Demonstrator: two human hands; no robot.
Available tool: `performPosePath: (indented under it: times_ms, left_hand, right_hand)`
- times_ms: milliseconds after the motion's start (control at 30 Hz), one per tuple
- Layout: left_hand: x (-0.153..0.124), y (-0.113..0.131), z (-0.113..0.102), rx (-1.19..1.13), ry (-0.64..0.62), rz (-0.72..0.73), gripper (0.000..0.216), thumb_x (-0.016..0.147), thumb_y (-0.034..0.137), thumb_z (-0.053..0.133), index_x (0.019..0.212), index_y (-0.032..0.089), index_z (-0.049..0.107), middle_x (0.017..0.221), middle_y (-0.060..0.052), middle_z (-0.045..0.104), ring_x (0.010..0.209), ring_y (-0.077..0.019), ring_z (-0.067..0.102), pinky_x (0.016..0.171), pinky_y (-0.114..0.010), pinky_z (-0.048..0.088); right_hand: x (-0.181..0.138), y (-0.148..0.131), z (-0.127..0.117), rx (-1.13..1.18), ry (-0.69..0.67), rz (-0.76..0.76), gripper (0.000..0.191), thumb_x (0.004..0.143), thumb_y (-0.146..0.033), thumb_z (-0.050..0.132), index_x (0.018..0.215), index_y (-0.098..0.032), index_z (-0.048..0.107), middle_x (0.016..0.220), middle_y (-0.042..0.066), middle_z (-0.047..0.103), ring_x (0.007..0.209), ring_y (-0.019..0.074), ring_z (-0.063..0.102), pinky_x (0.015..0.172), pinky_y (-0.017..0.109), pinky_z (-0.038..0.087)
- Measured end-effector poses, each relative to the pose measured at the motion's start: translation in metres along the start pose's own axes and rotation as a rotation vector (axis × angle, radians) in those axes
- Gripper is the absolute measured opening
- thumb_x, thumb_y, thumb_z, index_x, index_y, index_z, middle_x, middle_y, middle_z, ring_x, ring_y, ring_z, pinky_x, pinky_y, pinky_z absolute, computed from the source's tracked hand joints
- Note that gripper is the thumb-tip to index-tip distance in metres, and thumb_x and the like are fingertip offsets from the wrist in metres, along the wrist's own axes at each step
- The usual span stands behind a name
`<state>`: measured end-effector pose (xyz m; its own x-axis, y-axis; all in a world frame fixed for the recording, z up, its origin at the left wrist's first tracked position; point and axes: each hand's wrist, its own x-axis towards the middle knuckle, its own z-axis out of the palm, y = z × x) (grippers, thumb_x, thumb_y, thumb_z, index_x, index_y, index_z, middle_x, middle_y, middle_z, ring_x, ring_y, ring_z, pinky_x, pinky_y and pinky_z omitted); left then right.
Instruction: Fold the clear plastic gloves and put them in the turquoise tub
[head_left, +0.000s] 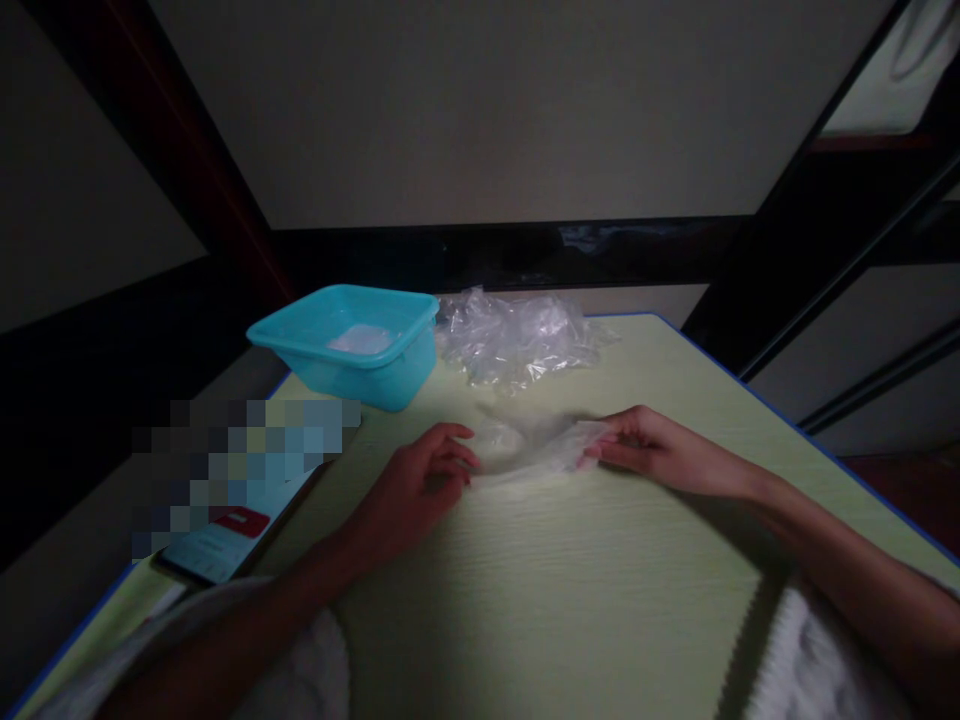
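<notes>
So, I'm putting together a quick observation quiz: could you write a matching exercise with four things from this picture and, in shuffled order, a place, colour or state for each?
Things
1. Tub
2. Phone
3. Crumpled clear plastic
4. Thin plastic piece

Places, colours and states
A. Pinched in the fingers of the right hand
B. Turquoise, with something whitish inside
C. In a glossy heap near the far edge of the table
D. Lit up, towards the table's left side

Pairs: 1-B, 2-D, 3-C, 4-A
</notes>
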<state>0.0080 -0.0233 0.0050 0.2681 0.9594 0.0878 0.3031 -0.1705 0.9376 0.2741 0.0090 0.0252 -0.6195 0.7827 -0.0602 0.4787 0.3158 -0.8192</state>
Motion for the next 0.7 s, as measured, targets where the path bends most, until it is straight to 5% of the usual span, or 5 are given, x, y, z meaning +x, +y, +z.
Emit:
performPosePath:
  times_ms: [133, 233, 367, 700]
  left_hand:
    - [0.006, -0.002, 0.004, -0.119, 0.075, -0.096, 0.036, 0.062, 0.021, 0.055, 0.097, 0.015, 0.047, 0.088, -0.005, 0.063, 0.063, -0.0119, 0.06, 0.058, -0.025, 0.047]
    - [0.009, -0.007, 0.006, -0.163, 0.115, -0.12, 0.041, 0.06, 0.021, 0.056, 0.099, 0.016, 0.045, 0.089, -0.003, 0.061, 0.062, -0.0115, 0.06, 0.058, -0.026, 0.046]
    - [0.01, -0.009, 0.01, -0.175, 0.146, -0.139, 0.046, 0.059, 0.023, 0.057, 0.101, 0.019, 0.041, 0.089, 0.0, 0.058, 0.059, -0.0104, 0.061, 0.06, -0.026, 0.046]
    - [0.01, 0.001, 0.015, -0.146, 0.177, -0.165, 0.061, 0.054, 0.028, 0.067, 0.106, 0.02, 0.038, 0.091, 0.001, 0.056, 0.056, -0.0091, 0.058, 0.058, -0.026, 0.045]
  right_hand:
    - [0.012, 0.003, 0.008, 0.184, 0.102, 0.09, 0.027, 0.076, -0.04, 0.052, 0.062, -0.017, 0.052, 0.051, -0.004, 0.046, 0.044, 0.0065, 0.034, 0.042, 0.023, 0.022]
    - [0.018, 0.003, 0.013, 0.26, 0.209, 0.18, 0.014, 0.071, -0.03, 0.056, 0.072, -0.016, 0.052, 0.046, -0.007, 0.044, 0.04, 0.0056, 0.03, 0.041, 0.023, 0.019]
    - [0.019, -0.001, 0.016, 0.293, 0.353, 0.273, 0.026, 0.069, -0.016, 0.055, 0.093, -0.016, 0.046, 0.047, -0.006, 0.051, 0.042, 0.0089, 0.042, 0.042, 0.022, 0.027]
    - [0.018, 0.0, 0.021, 0.141, 0.48, 0.252, 0.032, 0.069, -0.013, 0.053, 0.098, -0.018, 0.04, 0.05, -0.006, 0.054, 0.047, 0.0135, 0.052, 0.048, 0.025, 0.039]
